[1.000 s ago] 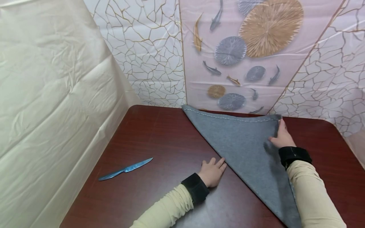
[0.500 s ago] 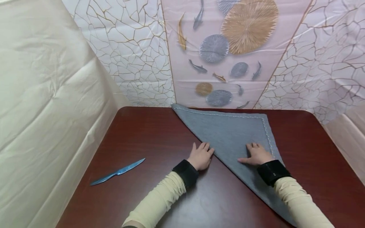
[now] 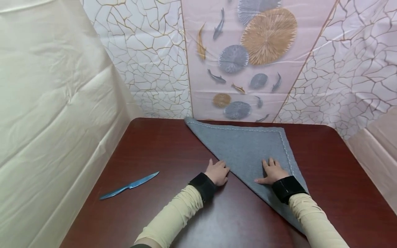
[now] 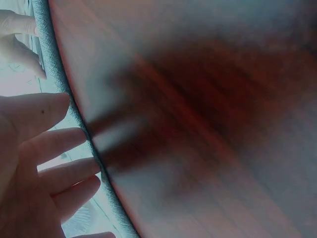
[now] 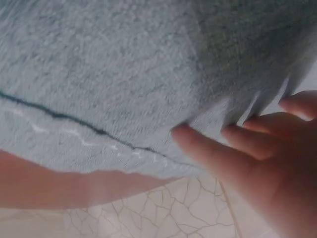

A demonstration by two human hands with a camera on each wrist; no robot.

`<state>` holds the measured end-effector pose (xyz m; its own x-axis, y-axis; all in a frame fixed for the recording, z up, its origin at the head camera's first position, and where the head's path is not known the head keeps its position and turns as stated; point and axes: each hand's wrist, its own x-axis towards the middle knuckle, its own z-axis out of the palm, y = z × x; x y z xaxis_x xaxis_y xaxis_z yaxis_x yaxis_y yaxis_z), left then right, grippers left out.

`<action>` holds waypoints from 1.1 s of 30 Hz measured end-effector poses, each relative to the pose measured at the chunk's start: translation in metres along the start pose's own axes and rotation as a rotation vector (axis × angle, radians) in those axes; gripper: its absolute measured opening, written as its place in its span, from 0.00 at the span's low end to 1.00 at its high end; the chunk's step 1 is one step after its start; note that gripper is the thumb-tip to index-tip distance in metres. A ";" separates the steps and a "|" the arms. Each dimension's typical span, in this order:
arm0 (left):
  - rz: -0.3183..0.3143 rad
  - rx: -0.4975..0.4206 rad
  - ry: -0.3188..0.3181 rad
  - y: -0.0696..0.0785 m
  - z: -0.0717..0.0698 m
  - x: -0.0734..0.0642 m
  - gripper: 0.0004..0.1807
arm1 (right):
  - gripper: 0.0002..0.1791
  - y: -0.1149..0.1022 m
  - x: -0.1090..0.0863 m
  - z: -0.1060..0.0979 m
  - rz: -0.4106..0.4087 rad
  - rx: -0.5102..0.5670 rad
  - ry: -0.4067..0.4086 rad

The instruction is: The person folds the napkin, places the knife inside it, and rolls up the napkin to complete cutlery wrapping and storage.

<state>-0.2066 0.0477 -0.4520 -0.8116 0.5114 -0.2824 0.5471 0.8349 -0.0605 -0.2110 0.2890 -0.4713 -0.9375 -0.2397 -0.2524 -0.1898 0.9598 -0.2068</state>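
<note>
A grey cloth [image 3: 245,148] with pale stitching along its hem lies folded into a triangle on the table, its long fold running from upper left to lower right. My left hand [image 3: 217,173] touches that fold with spread fingertips; the left wrist view shows the fingers [image 4: 69,171] along the cloth's edge [image 4: 59,74]. On top of the cloth rests my right hand [image 3: 271,172], its fingers spread and the thumb pointing left. In the right wrist view its fingertips [image 5: 183,131] press on the fabric near the stitched hem [image 5: 94,141].
A blue knife [image 3: 130,186] lies on the left of the dark red-brown table [image 3: 155,148], its tip pointing to the upper right. A patterned sheet [image 3: 149,69] hangs behind the table's far edge. Cream fabric [image 3: 56,120] hangs along the left side.
My right hand has let go of the cloth's far right corner and come down onto its middle. The cloth now lies flatter there. The left hand stays at the fold; the head view has shifted.
</note>
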 end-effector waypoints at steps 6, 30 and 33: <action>0.048 0.021 0.070 -0.002 0.007 -0.008 0.18 | 0.54 -0.003 0.006 0.000 -0.056 -0.023 -0.072; 0.019 0.128 0.207 0.023 0.035 -0.055 0.13 | 0.57 -0.042 0.018 -0.013 -0.039 -0.113 -0.202; 0.014 0.125 0.211 0.029 0.028 -0.064 0.12 | 0.56 -0.051 0.013 -0.018 -0.032 -0.160 -0.174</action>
<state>-0.1331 0.0337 -0.4628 -0.8217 0.5645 -0.0782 0.5686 0.8028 -0.1796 -0.2192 0.2398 -0.4469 -0.8685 -0.2786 -0.4101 -0.2755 0.9589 -0.0682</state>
